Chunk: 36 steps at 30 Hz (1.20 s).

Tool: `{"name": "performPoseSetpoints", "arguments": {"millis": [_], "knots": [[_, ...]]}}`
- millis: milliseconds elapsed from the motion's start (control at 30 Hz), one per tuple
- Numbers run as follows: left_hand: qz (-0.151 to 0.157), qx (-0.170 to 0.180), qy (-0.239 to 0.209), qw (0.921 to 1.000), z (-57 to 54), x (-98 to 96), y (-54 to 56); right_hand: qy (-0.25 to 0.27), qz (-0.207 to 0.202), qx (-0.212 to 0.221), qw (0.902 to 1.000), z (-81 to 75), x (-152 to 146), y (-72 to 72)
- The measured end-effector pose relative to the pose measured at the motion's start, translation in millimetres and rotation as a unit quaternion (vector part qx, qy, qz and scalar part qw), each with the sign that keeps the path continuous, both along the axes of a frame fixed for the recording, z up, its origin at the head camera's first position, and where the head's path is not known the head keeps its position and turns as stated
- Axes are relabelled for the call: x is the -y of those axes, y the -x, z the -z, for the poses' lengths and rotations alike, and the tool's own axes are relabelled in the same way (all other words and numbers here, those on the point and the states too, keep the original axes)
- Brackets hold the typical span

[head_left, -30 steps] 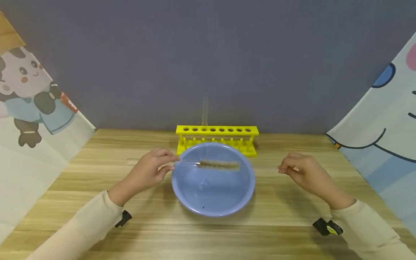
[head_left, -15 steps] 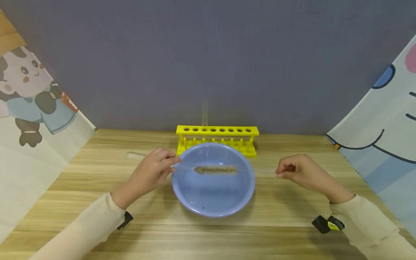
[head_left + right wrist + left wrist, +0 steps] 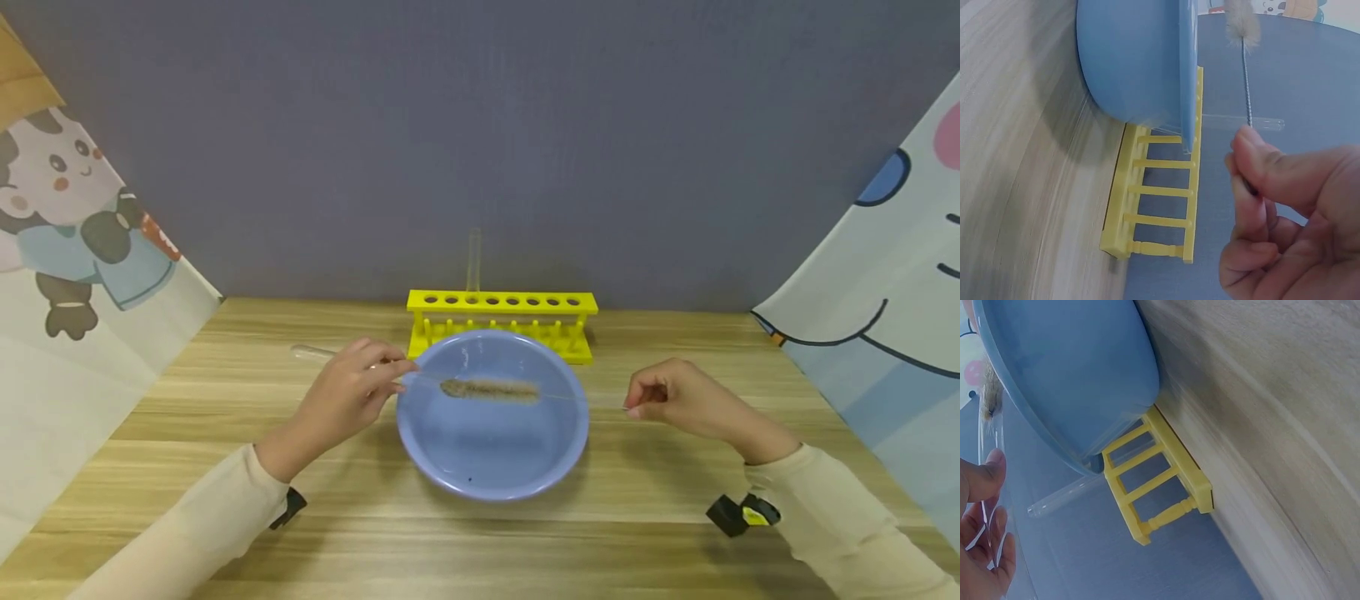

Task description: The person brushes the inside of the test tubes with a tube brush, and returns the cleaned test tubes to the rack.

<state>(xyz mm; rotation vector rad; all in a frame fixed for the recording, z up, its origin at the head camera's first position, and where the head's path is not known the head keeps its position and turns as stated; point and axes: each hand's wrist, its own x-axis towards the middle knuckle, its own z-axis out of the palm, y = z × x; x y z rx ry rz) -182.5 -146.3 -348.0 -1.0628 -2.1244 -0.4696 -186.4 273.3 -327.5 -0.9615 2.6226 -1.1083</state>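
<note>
My left hand (image 3: 345,385) grips a clear test tube (image 3: 310,352), whose rounded end sticks out to the left behind the hand. Between thumb and fingertips, my right hand (image 3: 678,400) pinches the twisted wire handle of a test tube brush (image 3: 491,389). Its tan bristles (image 3: 1242,24) lie level above the blue basin (image 3: 491,454). In the left wrist view the bristle tip (image 3: 990,394) meets the tube's mouth; how far inside it sits is hard to tell.
Behind the basin stands a yellow test tube rack (image 3: 502,302), partly hidden by it. One clear test tube (image 3: 474,262) stands upright in the rack. Everything rests on a wooden table (image 3: 480,546), with a grey wall (image 3: 480,142) behind and printed cloths at both sides.
My right hand has moved left and slightly down, carrying the brush a little left toward my left hand. The left hand has barely shifted. Rack and basin stay put.
</note>
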Motion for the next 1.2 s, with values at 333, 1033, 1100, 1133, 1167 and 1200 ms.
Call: {"name": "performPoseSetpoints", "arguments": {"millis": [333, 1033, 1100, 1133, 1167, 1200], "knots": [[-0.002, 0.008, 0.017, 0.9998, 1.5, -0.9, 1.2, -0.027, 0.035, -0.068, 0.9967, 8.2, 11.5, 0.3], [-0.036, 0.117, 0.067, 0.9903, -8.0, -6.7, -1.4, -0.021, 0.064, -0.422, 0.9042, 33.7, 32.6, 1.8], [-0.039, 0.14, 0.069, 0.987, -9.1, -7.3, -1.6, -0.022, 0.06, -0.437, 0.897, 34.8, 32.7, 1.5], [-0.039, 0.152, 0.07, 0.9851, -9.9, -7.6, -1.9, -0.022, 0.057, -0.445, 0.8934, 35.3, 32.7, 1.5], [-0.038, 0.165, 0.069, 0.9831, -10.7, -8.0, -1.9, -0.021, 0.054, -0.453, 0.8898, 36.1, 32.5, 1.6], [-0.035, 0.18, 0.069, 0.9807, -11.6, -8.2, -1.8, -0.02, 0.05, -0.461, 0.8856, 36.8, 32.3, 1.6]]}}
